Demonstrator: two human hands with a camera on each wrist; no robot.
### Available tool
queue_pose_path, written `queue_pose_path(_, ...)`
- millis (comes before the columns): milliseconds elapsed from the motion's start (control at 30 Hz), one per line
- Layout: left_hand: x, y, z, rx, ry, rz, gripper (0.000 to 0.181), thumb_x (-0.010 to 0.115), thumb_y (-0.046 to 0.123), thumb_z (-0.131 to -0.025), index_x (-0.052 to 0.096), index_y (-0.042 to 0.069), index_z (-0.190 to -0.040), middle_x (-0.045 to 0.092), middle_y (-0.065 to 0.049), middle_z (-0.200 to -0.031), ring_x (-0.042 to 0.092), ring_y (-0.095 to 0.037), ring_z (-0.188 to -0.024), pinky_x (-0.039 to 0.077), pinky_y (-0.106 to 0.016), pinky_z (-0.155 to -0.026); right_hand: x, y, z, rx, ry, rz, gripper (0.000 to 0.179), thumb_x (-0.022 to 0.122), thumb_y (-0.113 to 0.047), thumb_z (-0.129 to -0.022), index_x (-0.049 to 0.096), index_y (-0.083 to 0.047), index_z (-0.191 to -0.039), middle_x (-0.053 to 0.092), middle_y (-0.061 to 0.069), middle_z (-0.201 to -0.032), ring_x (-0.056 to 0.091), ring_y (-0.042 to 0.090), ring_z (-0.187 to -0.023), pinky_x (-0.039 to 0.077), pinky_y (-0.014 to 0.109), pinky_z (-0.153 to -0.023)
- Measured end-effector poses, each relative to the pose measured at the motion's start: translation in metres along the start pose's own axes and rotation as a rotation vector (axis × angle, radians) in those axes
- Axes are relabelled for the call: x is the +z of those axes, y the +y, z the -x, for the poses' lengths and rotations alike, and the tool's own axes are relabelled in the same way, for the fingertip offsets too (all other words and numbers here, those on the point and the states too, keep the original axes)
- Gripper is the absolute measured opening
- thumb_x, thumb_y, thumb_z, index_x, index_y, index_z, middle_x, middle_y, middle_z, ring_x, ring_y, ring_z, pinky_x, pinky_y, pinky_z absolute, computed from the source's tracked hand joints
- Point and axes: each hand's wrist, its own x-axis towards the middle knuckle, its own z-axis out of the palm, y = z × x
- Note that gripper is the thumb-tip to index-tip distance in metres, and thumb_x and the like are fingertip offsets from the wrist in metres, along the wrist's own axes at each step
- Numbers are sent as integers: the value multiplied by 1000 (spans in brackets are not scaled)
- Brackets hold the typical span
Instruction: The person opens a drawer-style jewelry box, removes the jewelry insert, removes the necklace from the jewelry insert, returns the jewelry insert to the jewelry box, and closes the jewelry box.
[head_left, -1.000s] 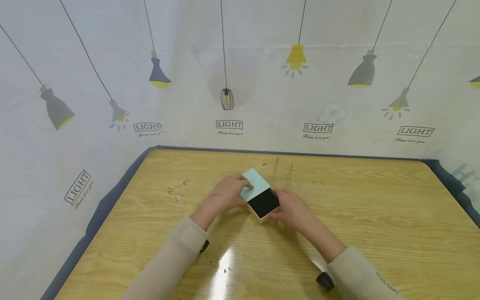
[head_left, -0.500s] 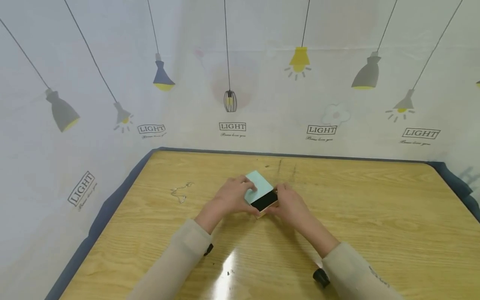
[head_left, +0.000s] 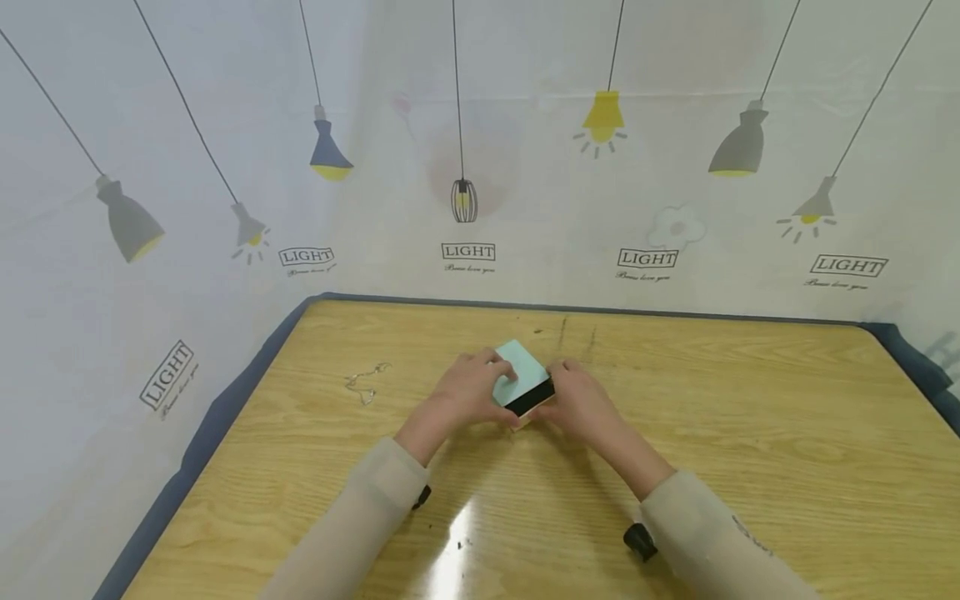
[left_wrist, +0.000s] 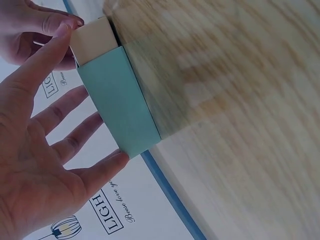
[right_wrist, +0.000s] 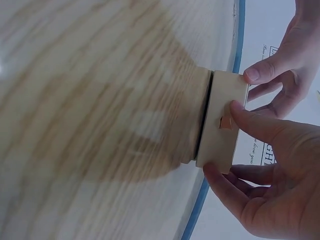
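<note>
Between the hands is a small drawer-style gift box with a mint-green sleeve (head_left: 522,367) and a cream inner tray (right_wrist: 220,115) that has a small orange tab on its end. A strip of black lining (head_left: 531,398) shows where the tray sticks out of the sleeve. My left hand (head_left: 467,390) grips the sleeve, its fingers along one side and its thumb near the tray's end. My right hand (head_left: 583,404) holds the tray's projecting end between thumb and fingers. In the left wrist view the sleeve (left_wrist: 117,102) covers most of the tray.
A thin silver chain (head_left: 364,385) lies on the wooden table (head_left: 750,417) to the left of the hands. White cloth (head_left: 540,200) printed with lamps stands behind the table. Black wrist devices (head_left: 640,542) sit under the sleeves.
The tray has gone deeper into the sleeve, so much less black lining shows. My hands have come closer together on the box. The chain stays where it lay.
</note>
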Motion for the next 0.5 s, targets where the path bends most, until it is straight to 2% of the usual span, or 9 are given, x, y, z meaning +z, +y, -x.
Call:
queue_pose_path(300, -3, 2, 0, -14, -12, -3, 59, 83, 51, -77, 65, 25, -127, 55, -2, -138, 54, -31, -124, 52, -42, -100, -2, -1, -7, 31, -24, 7, 58, 86, -31, -78, 59, 6, -114, 63, 18, -107, 62, 27, -94, 57, 44, -85)
queue_pose_path(500, -4, 2, 0, -19, -20, -11, 55, 82, 47, -79, 65, 25, -127, 55, -1, -139, 54, -30, -123, 52, -41, -98, -1, -2, -13, 46, -32, 32, 57, 87, -37, -76, 60, 4, -106, 64, 15, -101, 60, 25, -88, 57, 41, -77)
